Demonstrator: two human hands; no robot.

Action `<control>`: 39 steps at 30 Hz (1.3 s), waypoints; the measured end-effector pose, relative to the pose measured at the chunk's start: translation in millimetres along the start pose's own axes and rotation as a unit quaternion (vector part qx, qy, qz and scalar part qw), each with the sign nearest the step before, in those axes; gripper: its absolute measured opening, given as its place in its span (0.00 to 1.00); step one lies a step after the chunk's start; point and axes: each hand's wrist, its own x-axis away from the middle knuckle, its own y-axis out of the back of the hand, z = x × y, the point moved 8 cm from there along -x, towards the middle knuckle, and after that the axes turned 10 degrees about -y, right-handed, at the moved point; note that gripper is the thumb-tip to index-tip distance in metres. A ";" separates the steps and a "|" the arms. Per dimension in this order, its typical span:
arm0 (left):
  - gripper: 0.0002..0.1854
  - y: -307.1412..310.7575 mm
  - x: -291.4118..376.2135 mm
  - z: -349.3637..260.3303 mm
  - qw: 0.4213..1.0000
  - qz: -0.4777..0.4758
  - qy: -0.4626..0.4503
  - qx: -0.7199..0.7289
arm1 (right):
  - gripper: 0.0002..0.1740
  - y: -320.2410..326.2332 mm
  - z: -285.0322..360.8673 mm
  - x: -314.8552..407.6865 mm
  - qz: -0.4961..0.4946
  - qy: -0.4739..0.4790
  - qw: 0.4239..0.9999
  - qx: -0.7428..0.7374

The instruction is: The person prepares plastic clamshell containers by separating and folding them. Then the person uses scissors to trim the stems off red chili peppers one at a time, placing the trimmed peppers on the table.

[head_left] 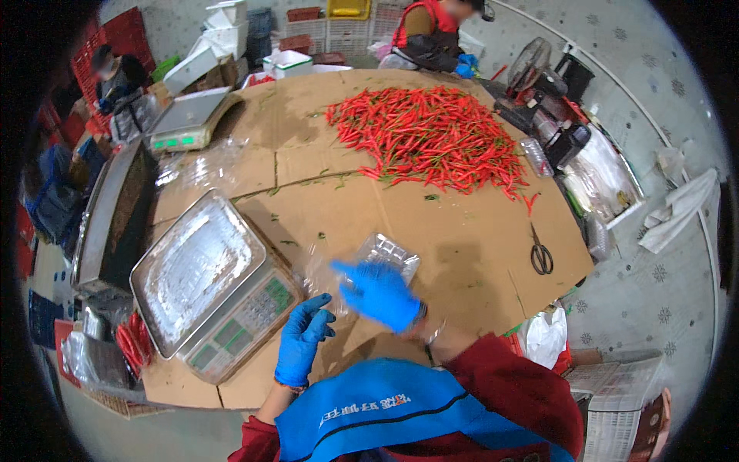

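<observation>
My left hand point(303, 341), in a blue glove, is raised beside the front corner of a digital weighing scale point(242, 329). Its fingers are bent and apart, and nothing shows in them. Blurred by motion, my right hand point(378, 294) in a matching glove points its fingers left; whether it grips anything is unclear. Partly behind it is a clear plastic tray point(392, 254) on the cardboard sheet point(462, 231). Thin clear plastic point(314, 268) lies between that hand and the scale. The scale's metal pan point(199, 271) carries no goods, only whitish smears.
A heap of red chillies point(433, 138) lies across the table. Black-handled scissors point(541, 254) rest at right, near a fan point(528, 63). A second scale point(190, 118) stands far left by plastic packaging point(199, 167). Co-workers sit at the far side point(433, 34) and left point(115, 75).
</observation>
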 end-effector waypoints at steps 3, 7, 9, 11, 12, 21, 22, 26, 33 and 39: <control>0.14 3.5 0.9 13.5 1.000 -0.008 0.011 -0.013 | 0.26 -25.9 19.7 39.8 0.122 -0.027 0.988 -0.091; 0.11 3.3 7.2 22.0 0.996 0.025 0.077 -0.022 | 0.23 -46.0 -3.2 52.8 0.144 -0.086 0.939 -0.298; 0.11 5.6 12.0 26.7 0.996 0.024 0.084 -0.024 | 0.21 -42.2 -13.6 37.6 0.097 -0.086 0.940 -0.316; 0.12 -1.3 12.0 27.5 0.997 0.029 0.075 -0.017 | 0.19 -41.2 -17.6 26.0 0.017 -0.024 0.963 -0.269; 0.12 -4.1 11.2 24.6 0.997 0.026 0.065 -0.014 | 0.18 -46.9 -15.1 20.4 0.014 -0.016 0.962 -0.272; 0.15 9.8 11.9 34.4 0.994 0.052 0.079 -0.052 | 0.25 -89.0 -9.0 14.7 0.127 -0.133 0.884 -0.430; 0.15 8.2 14.9 34.2 0.993 0.057 0.091 -0.048 | 0.25 -74.4 -1.4 12.0 0.071 -0.079 0.917 -0.385; 0.15 -5.9 32.1 22.8 0.981 0.096 0.161 -0.053 | 0.22 -66.1 5.9 12.7 0.037 0.001 0.938 -0.345; 0.13 4.8 41.0 18.5 0.953 0.141 0.219 -0.157 | 0.21 -58.9 28.2 14.9 0.054 0.051 0.936 -0.344; 0.14 -0.3 35.4 17.2 0.917 0.246 0.217 -0.227 | 0.19 -81.8 21.2 12.5 0.185 -0.042 0.857 -0.478</control>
